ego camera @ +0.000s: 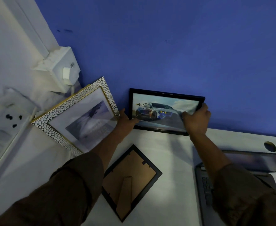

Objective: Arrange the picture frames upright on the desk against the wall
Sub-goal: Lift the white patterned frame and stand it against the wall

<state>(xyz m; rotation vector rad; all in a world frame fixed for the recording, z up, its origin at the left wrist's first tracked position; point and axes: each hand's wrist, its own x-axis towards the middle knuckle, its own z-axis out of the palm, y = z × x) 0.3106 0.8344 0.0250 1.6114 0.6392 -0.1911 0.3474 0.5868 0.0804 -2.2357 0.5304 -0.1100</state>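
Car frame (160, 110) right of pebbled frame (78, 118)

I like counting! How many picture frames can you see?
3: the car frame held against the wall, the pebbled frame leaning left of it, and a frame lying face-down on the desk.

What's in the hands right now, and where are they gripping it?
Both hold the black car-picture frame, upright against the blue wall: left hand at its lower left corner, right hand on its right edge.
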